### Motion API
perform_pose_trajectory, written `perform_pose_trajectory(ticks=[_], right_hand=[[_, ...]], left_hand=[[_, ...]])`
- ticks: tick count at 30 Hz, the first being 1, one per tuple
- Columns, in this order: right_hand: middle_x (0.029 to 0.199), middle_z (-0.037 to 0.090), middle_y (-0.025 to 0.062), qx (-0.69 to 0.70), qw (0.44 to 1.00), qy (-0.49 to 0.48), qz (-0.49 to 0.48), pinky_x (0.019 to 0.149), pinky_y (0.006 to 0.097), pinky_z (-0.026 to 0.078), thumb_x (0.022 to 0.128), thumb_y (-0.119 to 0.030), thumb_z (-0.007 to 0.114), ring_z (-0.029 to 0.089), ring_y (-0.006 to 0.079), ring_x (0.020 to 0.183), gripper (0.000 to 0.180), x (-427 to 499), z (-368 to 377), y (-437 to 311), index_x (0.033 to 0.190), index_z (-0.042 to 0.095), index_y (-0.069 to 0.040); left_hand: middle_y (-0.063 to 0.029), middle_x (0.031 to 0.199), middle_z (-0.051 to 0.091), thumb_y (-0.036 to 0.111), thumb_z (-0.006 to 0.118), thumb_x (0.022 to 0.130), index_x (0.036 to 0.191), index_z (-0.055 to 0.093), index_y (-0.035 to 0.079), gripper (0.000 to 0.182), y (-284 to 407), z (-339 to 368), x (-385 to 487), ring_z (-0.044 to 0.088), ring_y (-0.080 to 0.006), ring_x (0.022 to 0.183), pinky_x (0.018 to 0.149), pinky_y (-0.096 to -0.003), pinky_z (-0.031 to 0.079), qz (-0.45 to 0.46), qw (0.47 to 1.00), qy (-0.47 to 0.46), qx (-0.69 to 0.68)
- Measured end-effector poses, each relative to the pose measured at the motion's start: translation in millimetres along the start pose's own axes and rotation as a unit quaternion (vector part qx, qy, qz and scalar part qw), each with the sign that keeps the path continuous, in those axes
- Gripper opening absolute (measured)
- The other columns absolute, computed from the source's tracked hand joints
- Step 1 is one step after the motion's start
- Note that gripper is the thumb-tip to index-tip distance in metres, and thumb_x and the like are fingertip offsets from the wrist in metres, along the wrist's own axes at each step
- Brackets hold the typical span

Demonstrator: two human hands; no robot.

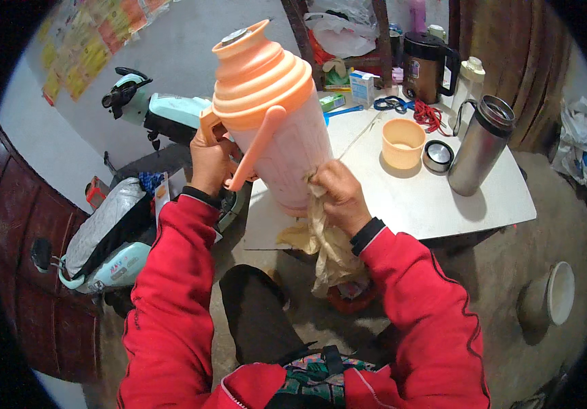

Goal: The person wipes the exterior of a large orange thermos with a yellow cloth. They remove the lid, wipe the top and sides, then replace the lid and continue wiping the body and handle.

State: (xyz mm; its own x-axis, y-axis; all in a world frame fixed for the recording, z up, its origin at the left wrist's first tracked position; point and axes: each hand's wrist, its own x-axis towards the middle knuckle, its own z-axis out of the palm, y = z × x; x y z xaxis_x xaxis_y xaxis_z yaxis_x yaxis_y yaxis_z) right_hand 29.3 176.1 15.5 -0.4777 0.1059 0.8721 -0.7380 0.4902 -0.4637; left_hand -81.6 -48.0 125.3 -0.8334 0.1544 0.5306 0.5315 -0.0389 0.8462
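A large vacuum flask (286, 148) with an orange ribbed top and a pale body stands tilted over the white table's near left corner. My left hand (213, 158) is closed around its orange side handle, while the swing handle hangs down the front. Bunched in my right hand (342, 191) is a yellowish cloth (326, 255), pressed against the lower side of the flask; its loose end dangles past the table edge. The flask's mouth holds a silvery stopper. Whether its base touches the table, I cannot tell.
On the white table (375, 214) are an orange cup (403, 143), a round lid (437, 155), a steel bottle (481, 145), a brown jug (426, 66), red cord (428, 116) and small boxes. A mint-green scooter (181, 110) stands left. A white bucket (559, 294) is on the floor right.
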Motion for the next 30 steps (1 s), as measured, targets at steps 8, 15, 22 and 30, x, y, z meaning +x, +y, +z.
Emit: perform_pose_trajectory(ticks=[8, 15, 22, 30], right_hand=[[0.097, 0.065, 0.0160, 0.006, 0.987, 0.120, -0.107, 0.079, 0.0378, 0.054, 0.073, 0.017, 0.060, 0.066, 0.0340, 0.091, 0.031, 92.1, -1.6, -32.1, 0.099, 0.066, 0.000], [0.089, 0.061, 0.0102, -0.161, 0.971, -0.137, -0.112, 0.073, 0.0443, 0.053, 0.081, -0.002, 0.067, 0.063, 0.0338, 0.085, 0.010, -13.2, 8.1, -10.1, 0.087, 0.064, -0.008], [0.091, 0.064, 0.0136, -0.076, 0.987, 0.086, -0.112, 0.073, 0.0416, 0.055, 0.076, 0.009, 0.065, 0.065, 0.0348, 0.086, 0.022, 62.7, -1.3, -36.3, 0.093, 0.068, -0.004], [0.086, 0.060, 0.0081, -0.180, 0.968, -0.063, -0.162, 0.068, 0.0409, 0.054, 0.075, -0.005, 0.071, 0.061, 0.0291, 0.083, 0.010, 1.4, 25.5, -16.1, 0.084, 0.067, -0.008]], left_hand=[[-0.0084, 0.118, 0.071, -0.019, 0.051, 0.078, 0.135, 0.060, 0.004, 0.062, -5.2, -6.0, 3.7, 0.069, -0.0170, 0.088, 0.060, -0.0268, 0.053, -0.024, 1.000, -0.004, -0.008], [-0.0101, 0.123, 0.072, -0.021, 0.051, 0.076, 0.135, 0.062, 0.004, 0.065, -10.3, -5.2, 5.7, 0.070, -0.0165, 0.092, 0.055, -0.0255, 0.052, -0.019, 1.000, -0.004, -0.010], [-0.0103, 0.121, 0.073, -0.021, 0.048, 0.076, 0.136, 0.061, 0.004, 0.066, -6.0, -1.7, 2.9, 0.070, -0.0183, 0.093, 0.056, -0.0256, 0.053, -0.014, 1.000, 0.004, -0.010], [-0.0105, 0.122, 0.072, -0.020, 0.048, 0.076, 0.135, 0.062, 0.004, 0.065, -12.1, -3.6, 5.9, 0.069, -0.0174, 0.094, 0.056, -0.0273, 0.053, 0.008, 1.000, -0.010, -0.008]])
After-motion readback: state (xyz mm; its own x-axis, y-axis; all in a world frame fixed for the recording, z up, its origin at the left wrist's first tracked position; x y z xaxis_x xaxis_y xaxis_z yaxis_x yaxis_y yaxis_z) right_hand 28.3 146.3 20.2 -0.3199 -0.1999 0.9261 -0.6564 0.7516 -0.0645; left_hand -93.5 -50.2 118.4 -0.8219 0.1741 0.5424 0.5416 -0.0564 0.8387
